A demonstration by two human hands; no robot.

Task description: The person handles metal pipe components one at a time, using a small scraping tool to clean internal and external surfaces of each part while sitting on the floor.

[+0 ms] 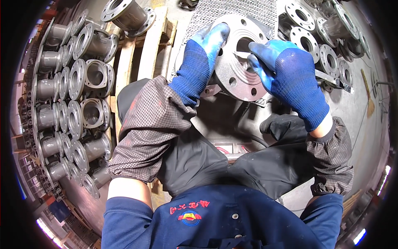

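A grey cast-metal flanged pipe fitting [232,78] stands in front of me, its round face with bolt holes and a central bore turned up towards me. My left hand [204,50], in a blue coated glove, is closed on the left rim of this flange, thumb on the face. My right hand [282,62], gloved the same way, is closed around a slim, pale pointed tool [240,54]. Its tip lies at the edge of the bore; whether it touches the metal I cannot tell. Most of the tool is hidden by the glove.
Flanged fittings [93,74] stand in rows at the left, beside a wooden pallet [145,58]. More flanged fittings [306,39] are stacked at the right. A flat metal bar [333,80] juts out beyond my right hand. A patterned mat [207,14] lies under the work; a broom [368,93] is far right.
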